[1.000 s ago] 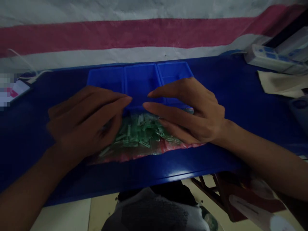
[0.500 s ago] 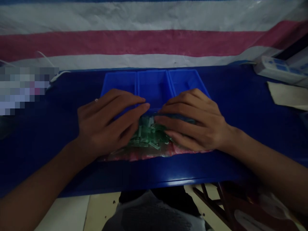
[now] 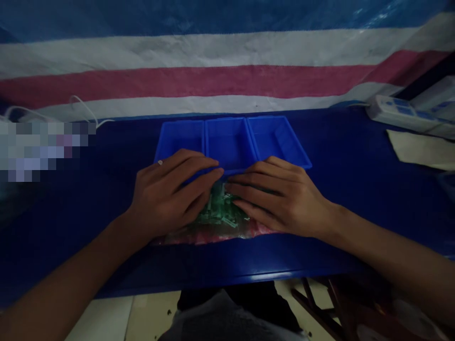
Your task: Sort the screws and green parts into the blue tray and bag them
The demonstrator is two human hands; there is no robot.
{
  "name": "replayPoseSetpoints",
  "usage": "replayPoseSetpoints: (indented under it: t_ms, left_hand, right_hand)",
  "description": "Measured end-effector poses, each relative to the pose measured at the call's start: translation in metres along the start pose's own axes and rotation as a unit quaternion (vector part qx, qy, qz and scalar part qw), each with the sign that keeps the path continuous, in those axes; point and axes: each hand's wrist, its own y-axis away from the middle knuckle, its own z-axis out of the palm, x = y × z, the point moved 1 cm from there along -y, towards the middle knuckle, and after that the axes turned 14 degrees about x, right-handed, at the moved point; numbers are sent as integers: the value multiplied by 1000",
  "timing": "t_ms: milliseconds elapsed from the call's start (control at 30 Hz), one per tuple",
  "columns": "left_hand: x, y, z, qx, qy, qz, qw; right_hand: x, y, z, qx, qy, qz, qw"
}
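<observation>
A clear plastic bag [image 3: 227,231] with a reddish lower edge lies on the blue table in front of me. Inside it show several small green translucent pieces [image 3: 216,208]. My left hand [image 3: 174,192] rests over the bag's left part, palm down, fingers stretched toward the middle. My right hand [image 3: 277,196] lies across the bag's right part with its fingers extended and slightly apart. Both hands cover much of the bag, and their undersides are hidden. Just behind the fingertips is a blue tray with three compartments [image 3: 231,119].
The blue table [image 3: 355,189] backs onto a striped plastic sheet [image 3: 213,80]. At the right stand a white power strip [image 3: 394,111] and a pale flat piece [image 3: 419,149]. White cables [image 3: 85,106] run at the left, beside a blurred-out patch. A dark stool [image 3: 330,303] is below the table edge.
The whole view has shifted, so the table and tray appear lower. My right hand has slid slightly left over the bag, and my hands are a little closer together.
</observation>
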Motion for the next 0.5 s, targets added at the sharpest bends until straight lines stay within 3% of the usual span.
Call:
replayPoseSetpoints:
  t_ms: [200, 400, 500]
  left_hand:
    - [3, -2, -3, 17, 7, -10, 1000]
    - [11, -7, -7, 43, -16, 13, 999]
    - [16, -8, -8, 59, -13, -35, 998]
  right_hand:
    - [-3, 2, -5, 92, 11, 10, 996]
    - [-13, -10, -16, 172, -25, 201, 964]
    - [-17, -13, -17, 186, -95, 305, 929]
